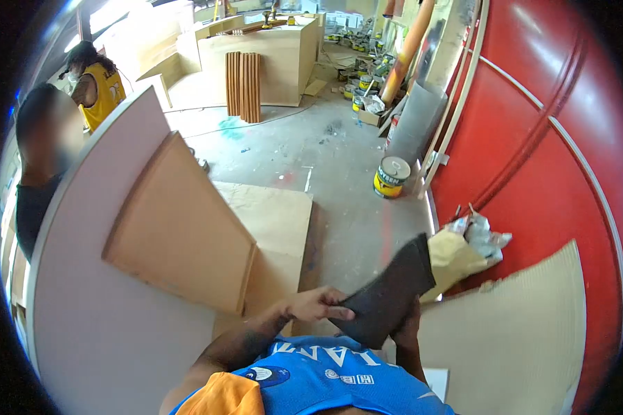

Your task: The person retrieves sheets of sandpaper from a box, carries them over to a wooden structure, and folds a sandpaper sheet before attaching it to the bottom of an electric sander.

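A dark grey, slightly curved sheet that looks like sandpaper is held in front of my chest by both hands. My left hand pinches its left edge, thumb on top. At the lower right edge, my right hand grips the sheet, its fingers mostly hidden behind it. To the left of my left hand stands a pale panel with a curved edge, and a brown wooden piece shows against it.
A paint can stands on the floor ahead. Along the red wall lie a crumpled paper bag and a corrugated sheet. Two people are at the left, one in a yellow top. Wooden cabinets stand farther back.
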Available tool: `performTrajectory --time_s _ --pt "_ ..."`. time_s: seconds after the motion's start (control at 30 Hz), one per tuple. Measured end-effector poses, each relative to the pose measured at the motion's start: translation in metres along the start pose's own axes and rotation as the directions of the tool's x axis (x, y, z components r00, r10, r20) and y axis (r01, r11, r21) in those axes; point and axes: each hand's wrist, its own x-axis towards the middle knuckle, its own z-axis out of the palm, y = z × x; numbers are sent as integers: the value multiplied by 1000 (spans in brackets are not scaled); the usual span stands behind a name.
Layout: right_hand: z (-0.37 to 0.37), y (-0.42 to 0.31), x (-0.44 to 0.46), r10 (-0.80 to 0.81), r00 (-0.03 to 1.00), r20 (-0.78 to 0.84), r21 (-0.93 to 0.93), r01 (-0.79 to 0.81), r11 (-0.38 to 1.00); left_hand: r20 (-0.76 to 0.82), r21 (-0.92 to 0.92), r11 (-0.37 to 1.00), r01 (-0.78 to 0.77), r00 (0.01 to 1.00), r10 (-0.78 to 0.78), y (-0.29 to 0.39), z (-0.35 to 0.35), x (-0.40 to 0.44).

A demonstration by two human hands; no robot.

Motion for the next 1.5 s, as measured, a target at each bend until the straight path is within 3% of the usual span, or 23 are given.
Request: performTrajectory --time_s 0.07,0.13,0.2,0.23,0.3,0.47,0.53,0.6,0.67,0.7,0.77,0.8,0.87,0.9,0.97,1.0,1.07,1.1,1.17,1.2,1.27,1.4,1.5 --pt "-10 -28 98 79 991 -111 5 -79 997 -144 -91 994 -57 989 44 -11 -60 54" --pt "-5 -63 196 95 981 -167 -80 -109 991 -487 -233 960 -153 873 21 -3 -114 87" --pt "-2 -90 282 161 961 -225 -117 -191 975 -560 -266 960 -86 825 -81 -5 -165 104" --pt "6 -100 318 57 978 -201 -223 -103 969 -626 -283 958 -42 765 -151 -4 -191 116" --pt "29 -106 387 -200 971 -134 -531 100 842 -678 -300 936 -187 731 -71 17 -236 133" --pt "52 -113 544 -158 986 -60 -758 58 649 -721 -258 933 -253 693 -12 37 -365 207" --pt "54 -115 623 -146 989 -22 -806 69 588 -766 -297 923 -247 639 -76 33 -430 249" --pt "30 -109 690 -14 993 -118 -708 -74 703 -775 -353 900 -257 620 -127 41 -498 287" --pt "18 -125 754 -45 991 -128 -782 -73 619 -771 -364 904 -222 617 -159 38 -574 328" --pt "19 -139 780 -39 978 -203 -881 -165 443 -772 -374 896 -240 617 -156 42 -606 350" --pt "-11 -148 833 -28 956 -293 -888 -261 379 -788 -369 906 -206 587 -187 54 -674 378" --pt "-59 -144 867 -10 950 -312 -823 -265 502 -794 -366 909 -200 576 -194 55 -708 390" --pt "-147 -143 915 -31 920 -392 -785 -316 533 -859 -331 937 -116 448 -248 54 -769 413" --pt "-146 -149 917 -9 865 -502 -706 -404 582 -862 -331 937 -109 439 -254 56 -797 418" --pt "-312 -122 945 177 770 -613 -567 -585 580 -890 -384 923 -25 276 -363 63 -859 438" --pt "-317 -118 948 214 706 -675 -563 -680 471 -896 -380 924 -31 259 -360 60 -892 449" --pt "-297 -106 967 257 593 -763 -582 -804 125 -959 -284 931 -228 84 -272 43 -951 473" --pt "-288 -101 999 279 592 -756 -620 -785 -13 -974 -223 908 -356 40 -224 34 -981 484" --pt "-262 -96 1086 324 633 -703 -706 -675 -214 -957 -227 891 -393 -80 -279 38 -1033 498" --pt "-248 -95 1136 344 667 -661 -750 -596 -287 -928 -240 875 -420 -164 -333 48 -1065 503" --pt "-216 -98 1248 366 754 -545 -834 -443 -329 -895 -315 881 -354 -198 -400 68 -1119 504" --pt "-112 -98 1494 316 928 -197 -965 -126 -231 -866 -294 860 -417 -266 -425 100 -1216 520" --pt "6 -103 1673 254 962 -100 -994 -106 9 -877 -154 844 -514 -322 -356 108 -1298 541"
